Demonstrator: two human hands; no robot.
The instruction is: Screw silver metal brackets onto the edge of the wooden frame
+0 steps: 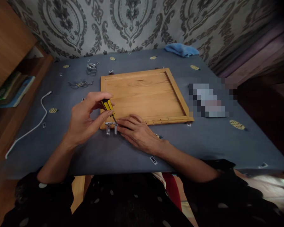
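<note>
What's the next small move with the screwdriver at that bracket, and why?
Probably a short twist of the screwdriver by the left hand, pressing the tip down. The tip seems to sit on the metal bracket at the wooden frame's near corner, and the right hand lies flat beside it, steadying the piece.

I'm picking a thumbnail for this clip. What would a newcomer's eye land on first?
The wooden frame lying flat on the grey table cover, with both hands at its near left corner. The left hand pinches a yellow-and-black screwdriver, tip down at a small metal fitting, while the right hand rests flat beside it. A blue rag lies at the far edge.
</note>
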